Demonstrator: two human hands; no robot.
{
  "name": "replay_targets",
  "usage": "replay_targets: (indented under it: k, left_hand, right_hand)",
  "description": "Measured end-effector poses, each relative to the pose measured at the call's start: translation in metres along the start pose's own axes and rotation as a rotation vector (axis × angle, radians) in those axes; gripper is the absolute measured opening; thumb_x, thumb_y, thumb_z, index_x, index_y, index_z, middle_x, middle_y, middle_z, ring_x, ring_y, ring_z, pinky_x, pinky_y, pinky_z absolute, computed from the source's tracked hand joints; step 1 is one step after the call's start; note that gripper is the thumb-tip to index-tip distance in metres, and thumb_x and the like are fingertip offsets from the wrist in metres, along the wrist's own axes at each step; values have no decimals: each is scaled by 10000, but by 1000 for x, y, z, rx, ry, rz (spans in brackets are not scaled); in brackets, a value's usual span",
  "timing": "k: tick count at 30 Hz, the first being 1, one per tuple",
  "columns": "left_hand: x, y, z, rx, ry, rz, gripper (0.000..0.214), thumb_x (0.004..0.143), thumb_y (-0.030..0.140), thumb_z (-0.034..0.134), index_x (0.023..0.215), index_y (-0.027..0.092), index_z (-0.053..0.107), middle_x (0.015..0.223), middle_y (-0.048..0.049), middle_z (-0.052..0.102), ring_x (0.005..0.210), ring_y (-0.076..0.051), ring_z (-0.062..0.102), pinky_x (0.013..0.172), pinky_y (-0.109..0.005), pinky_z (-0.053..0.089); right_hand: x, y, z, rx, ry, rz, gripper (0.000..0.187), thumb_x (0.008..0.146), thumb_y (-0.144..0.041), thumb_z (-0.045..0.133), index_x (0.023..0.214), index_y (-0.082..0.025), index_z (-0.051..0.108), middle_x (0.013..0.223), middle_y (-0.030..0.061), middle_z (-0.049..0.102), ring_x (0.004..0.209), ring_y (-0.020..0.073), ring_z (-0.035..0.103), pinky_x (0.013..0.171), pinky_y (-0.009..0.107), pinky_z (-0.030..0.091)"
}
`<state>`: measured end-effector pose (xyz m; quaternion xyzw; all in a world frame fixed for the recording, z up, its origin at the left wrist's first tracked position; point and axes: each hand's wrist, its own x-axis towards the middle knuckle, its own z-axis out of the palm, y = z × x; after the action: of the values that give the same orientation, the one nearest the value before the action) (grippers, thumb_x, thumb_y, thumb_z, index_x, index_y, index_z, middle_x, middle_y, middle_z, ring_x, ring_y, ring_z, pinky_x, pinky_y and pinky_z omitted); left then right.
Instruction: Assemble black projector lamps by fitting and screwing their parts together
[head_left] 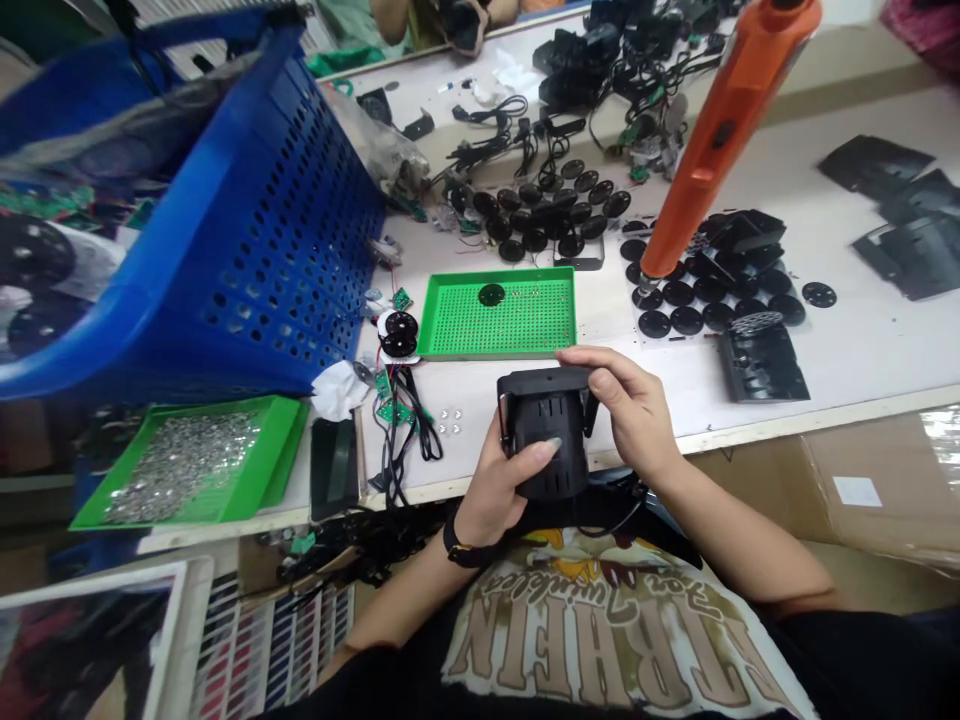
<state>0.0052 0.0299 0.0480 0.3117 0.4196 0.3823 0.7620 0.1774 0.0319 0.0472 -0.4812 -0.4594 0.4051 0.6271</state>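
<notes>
**Bench lot: black ribbed housing in two hands, with discs, boards and fasteners**

White laminate surface (pixel 862 350), scuffed, carrying the lot. Blue perforated plastic basket (pixel 277 220), upper left of the frame, hard-walled with rows of oblong holes. Orange electric screwdriver (pixel 727 130), upper right, glossy, its tip close above a group of matte black discs (pixel 679 292). Green pegboard tray (pixel 525 320), centre, one black disc (pixel 491 295) lying on it. Shallow green tray (pixel 262 470), lower left, heaped with small silver parts (pixel 180 460).

Item in hand: black ribbed plastic housing (pixel 547 430), boxy and slotted, with flared side flanges, held at lower centre just off the surface's front edge. Left hand (pixel 499 480) wraps its lower side, thumb across the slotted face; right hand (pixel 630 410) pinches the top corner. Both are clamped on it.

Nearby: black-wired green circuit boards (pixel 397 440), loose, and tiny silver screws (pixel 448 421).

Risks: a slip on the smooth plastic could drop the housing off the edge; a snagged wire could drag the boards; a nudge could scatter the screws.
</notes>
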Motion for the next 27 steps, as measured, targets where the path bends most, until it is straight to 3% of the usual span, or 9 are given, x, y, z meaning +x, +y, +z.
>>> replay_targets:
  k: [4,9,12,17,23,25,27]
  left_hand:
    - [-1,-2,1,-39,7,19,652,705,331,867,1309,244,636,1219,-74,757,1153,-326,718,999,-470,587]
    - [3,-2,0,-202,-27,-112,506,733,498,781,1133,195,710,1092,-95,793,1231,-397,679,1023,-558,568]
    - [5,0,-3,-297,-89,-174,525,749,606,721,1084,202,718,1105,-113,784,1261,-430,656,1000,-585,563]
    - [6,-2,-8,-391,-137,-229,625,742,669,678,1149,197,722,1205,-138,760,1233,-417,670,893,-510,592]
    - [4,-5,-13,-434,-135,-222,611,771,658,663,1159,191,731,1178,-121,770,1054,-336,726,711,-364,568]
    - [3,-5,-14,-451,-134,-218,620,799,650,649,1205,186,719,1260,-128,745,1001,-294,724,734,-361,564]
    - [3,-5,-16,-484,-133,-209,636,804,627,670,1249,174,702,1329,-136,714,976,-261,716,776,-363,567]
  right_hand:
    - [-2,-3,1,-10,-20,21,276,958,-504,661,1084,-302,801,1187,29,807,1170,206,729,1091,441,556]
    - [-1,-11,3,-168,-146,-96,353,985,-463,635,1316,-366,708,1359,25,741,1284,209,671,1141,491,518]
    - [2,-14,2,-254,-168,-136,321,991,-439,632,1283,-344,726,1331,34,751,1262,211,679,1122,494,530]
    - [2,-12,3,-186,-165,-85,251,996,-408,631,1189,-313,759,1240,41,761,1169,199,706,1059,456,569]
    - [-7,-9,15,-189,-196,-94,243,1018,-365,588,1185,-306,754,1307,53,732,1264,223,657,1125,496,519]
    - [-9,-9,17,-195,-80,-185,229,1010,-324,594,1174,-309,754,1257,52,741,1246,231,659,1123,495,508]
    - [-1,-8,14,-210,215,-353,229,967,-309,653,1181,-318,734,1247,49,709,1247,248,638,1106,500,502]
